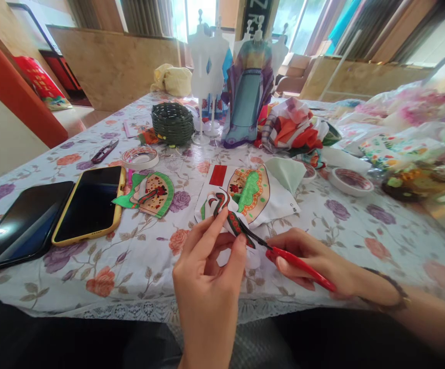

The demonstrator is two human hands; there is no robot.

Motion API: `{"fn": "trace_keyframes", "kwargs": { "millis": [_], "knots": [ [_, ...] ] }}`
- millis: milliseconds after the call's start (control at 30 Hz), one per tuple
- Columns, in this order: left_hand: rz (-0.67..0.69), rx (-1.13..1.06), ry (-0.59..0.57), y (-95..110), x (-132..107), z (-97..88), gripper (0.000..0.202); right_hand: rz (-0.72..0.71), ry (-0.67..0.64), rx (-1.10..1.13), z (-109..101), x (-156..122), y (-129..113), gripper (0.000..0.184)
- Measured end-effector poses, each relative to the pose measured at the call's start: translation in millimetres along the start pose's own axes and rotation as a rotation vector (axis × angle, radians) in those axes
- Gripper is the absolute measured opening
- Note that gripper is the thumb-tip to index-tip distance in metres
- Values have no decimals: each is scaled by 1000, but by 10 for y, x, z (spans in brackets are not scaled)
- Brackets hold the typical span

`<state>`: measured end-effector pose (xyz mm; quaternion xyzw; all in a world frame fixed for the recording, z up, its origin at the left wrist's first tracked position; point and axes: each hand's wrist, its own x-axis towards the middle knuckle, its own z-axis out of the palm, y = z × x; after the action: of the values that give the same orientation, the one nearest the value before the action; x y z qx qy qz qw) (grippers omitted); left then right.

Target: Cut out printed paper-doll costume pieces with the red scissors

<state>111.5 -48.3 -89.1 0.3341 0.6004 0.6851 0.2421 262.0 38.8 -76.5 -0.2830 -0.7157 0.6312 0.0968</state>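
My left hand (pixel 209 266) pinches a small printed fabric piece (pixel 226 212) with red, green and black patterns, held up just above the table edge. My right hand (pixel 315 261) grips red-handled scissors (pixel 295 264), whose dark blades reach into the fabric piece beside my left fingers. Behind them a white printed cloth sheet (pixel 253 197) with a green and orange motif lies on the floral tablecloth (pixel 130 256). A cut-out fabric piece (pixel 151 195) in the same colours rests to the left.
Two phones lie at the left, one black (pixel 22 225), one in a yellow case (pixel 89 202). A dark woven basket (pixel 172 123), tape roll (pixel 140 156), thread snips (pixel 105 151), small dress forms (pixel 245 87), piled fabrics (pixel 295 128) and dishes (pixel 351 180) fill the far side.
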Motion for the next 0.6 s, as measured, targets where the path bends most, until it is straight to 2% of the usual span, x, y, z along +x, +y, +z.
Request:
{"fn": "trace_keyframes", "kwargs": {
  "millis": [600],
  "knots": [
    [-23, 8, -21, 19, 19, -17, 32, -25, -3, -32, 0, 4, 9, 63]
  ]
}}
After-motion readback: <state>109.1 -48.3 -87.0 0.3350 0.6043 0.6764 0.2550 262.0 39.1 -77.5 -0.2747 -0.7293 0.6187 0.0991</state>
